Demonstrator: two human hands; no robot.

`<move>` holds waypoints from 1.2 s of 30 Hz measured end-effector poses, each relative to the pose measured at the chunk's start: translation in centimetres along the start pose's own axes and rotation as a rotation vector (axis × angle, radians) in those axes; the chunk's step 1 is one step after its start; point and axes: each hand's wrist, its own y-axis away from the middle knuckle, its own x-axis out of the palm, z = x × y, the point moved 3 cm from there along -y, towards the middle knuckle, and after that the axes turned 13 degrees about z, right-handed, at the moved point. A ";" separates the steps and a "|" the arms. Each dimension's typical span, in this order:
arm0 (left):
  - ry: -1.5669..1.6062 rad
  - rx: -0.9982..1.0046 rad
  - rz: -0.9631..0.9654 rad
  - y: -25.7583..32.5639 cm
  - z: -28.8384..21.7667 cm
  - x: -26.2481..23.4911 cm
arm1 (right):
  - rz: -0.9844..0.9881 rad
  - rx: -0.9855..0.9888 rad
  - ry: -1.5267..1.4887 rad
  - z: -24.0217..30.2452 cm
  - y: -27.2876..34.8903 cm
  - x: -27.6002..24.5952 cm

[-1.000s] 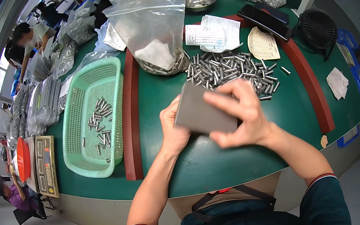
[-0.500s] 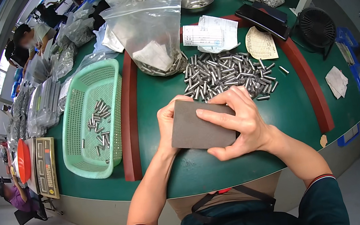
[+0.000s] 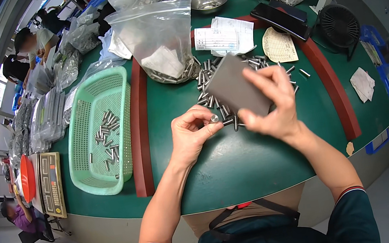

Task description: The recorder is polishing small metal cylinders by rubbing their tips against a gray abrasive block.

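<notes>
Between the thumb and fingers of my left hand (image 3: pixel 187 135) is a short metal pin (image 3: pixel 214 118), its round end turned up. My right hand (image 3: pixel 279 108), a little blurred, grips a flat grey-brown sanding block (image 3: pixel 236 87) and holds it tilted, apart from the pin. Beneath and behind the block lies a heap of similar metal pins (image 3: pixel 203 75), partly covered by it. To the left, more pins (image 3: pixel 107 130) lie in a light green perforated basket (image 3: pixel 104 176).
Dark red bars (image 3: pixel 139 130) border the green tabletop. Behind the heap stand a plastic bag (image 3: pixel 155 36) of pins, papers (image 3: pixel 227 37) and a steel bowl (image 3: pixel 209 8). A black phone (image 3: pixel 280 21), a fan (image 3: pixel 338 27) and a cloth (image 3: pixel 363 84) are rightward; a scale (image 3: pixel 52 187) sits far left.
The block has come away from my left hand, moving right and farther off in my right hand, and has tilted. The pin in my left hand is now uncovered.
</notes>
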 end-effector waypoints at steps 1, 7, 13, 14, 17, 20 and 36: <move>0.093 -0.168 -0.085 -0.2 0.0 0.8 | 0.030 -0.121 -0.046 1.4 0.2 0.1; 0.090 -0.131 0.032 0.2 -0.3 0.7 | 0.044 0.099 0.171 -0.6 -0.4 0.1; 0.131 -0.327 -0.213 0.6 0.3 0.9 | 0.093 -0.176 -0.046 3.7 0.5 0.8; 0.071 -0.290 -0.210 0.8 0.5 0.9 | 0.170 -0.198 -0.049 4.8 0.9 1.3; -0.107 -0.145 -0.030 0.4 -0.2 0.6 | 0.004 0.030 0.122 1.6 -0.3 0.7; -0.018 -0.104 -0.003 0.0 -0.3 0.7 | -0.072 0.083 0.170 -0.6 -0.1 -0.1; 0.003 -0.124 0.010 0.0 -0.4 0.6 | -0.029 0.154 -0.135 -1.4 0.1 0.2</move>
